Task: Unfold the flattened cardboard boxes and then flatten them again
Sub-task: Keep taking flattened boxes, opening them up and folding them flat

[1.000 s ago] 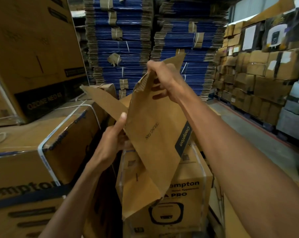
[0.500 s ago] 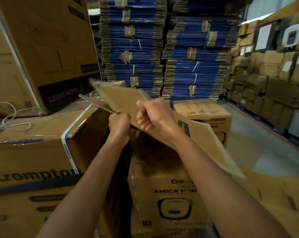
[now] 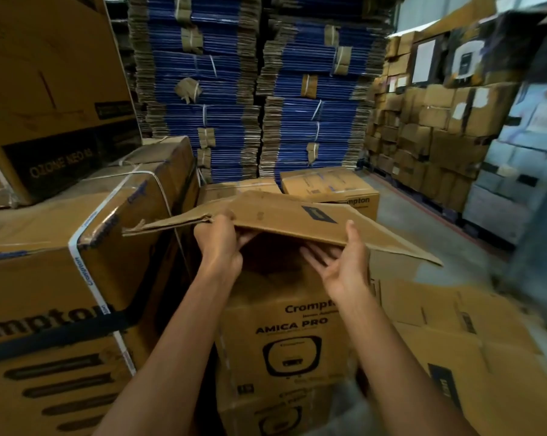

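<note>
From the head camera, the flat box (image 3: 284, 215) is held out in front of the person at about chest height. It lies nearly level, with its long side running left to right and a ragged flap trailing off at the left end. The left hand (image 3: 218, 243) grips its near edge, the fingers curled round the card and tucked beneath it, probably to anchor that side. The right hand (image 3: 344, 262) is palm up under the panel with the fingers spread fairly straight and the thumb standing up against the near edge. It props the panel rather than clamping it, and seems placed to slip between the layers and push them apart. The box looks collapsed, so my judgement is that opening it out is only starting. It hangs directly over a printed carton (image 3: 281, 341), which could serve as a rest. A strapped carton (image 3: 77, 247) stands close on the left. A pile of flat cardboard (image 3: 454, 325) lies low on the right, within easy reach, possibly for finished pieces. Blue bundles (image 3: 203, 89) of flat card are stacked high behind.
</note>
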Demonstrator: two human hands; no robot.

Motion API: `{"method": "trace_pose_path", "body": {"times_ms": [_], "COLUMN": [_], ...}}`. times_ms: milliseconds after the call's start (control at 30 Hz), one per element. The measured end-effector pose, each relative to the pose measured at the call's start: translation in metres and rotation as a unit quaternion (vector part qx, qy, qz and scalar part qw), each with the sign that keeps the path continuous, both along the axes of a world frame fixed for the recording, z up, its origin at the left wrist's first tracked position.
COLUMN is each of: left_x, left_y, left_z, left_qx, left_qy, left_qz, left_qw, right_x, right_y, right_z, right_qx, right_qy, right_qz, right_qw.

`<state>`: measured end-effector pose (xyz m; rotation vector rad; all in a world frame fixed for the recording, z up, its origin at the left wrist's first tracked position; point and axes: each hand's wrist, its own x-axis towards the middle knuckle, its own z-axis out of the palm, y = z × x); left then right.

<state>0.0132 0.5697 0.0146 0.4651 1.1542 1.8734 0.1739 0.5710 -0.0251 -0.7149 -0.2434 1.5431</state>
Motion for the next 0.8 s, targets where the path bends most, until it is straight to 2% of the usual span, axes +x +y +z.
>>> {"method": "trace_pose_path", "body": {"times_ms": [167, 400, 800], "left_x": [0.015, 0.049, 0.248], "left_y": [-0.02, -0.04, -0.068], "left_z": [-0.015, -0.014, -0.033], "left_qx": [0.024, 0.055, 0.064], "left_qy": [-0.073, -0.045, -0.078], "left_qz": [-0.043, -0.064, -0.191], "left_qw": [0.996, 0.995, 0.977], "right_x": [0.022, 0.065, 0.274], "right_y": [0.001, -0.016, -0.075], "right_z": [-0.002, 0.003, -0.006], "right_qx": [-0.019, 0.015, 0.033], "right_qy": [-0.043, -0.08, -0.101], "right_qz": [-0.049, -0.088, -0.205], "right_qw": [0.998, 0.993, 0.973]}}
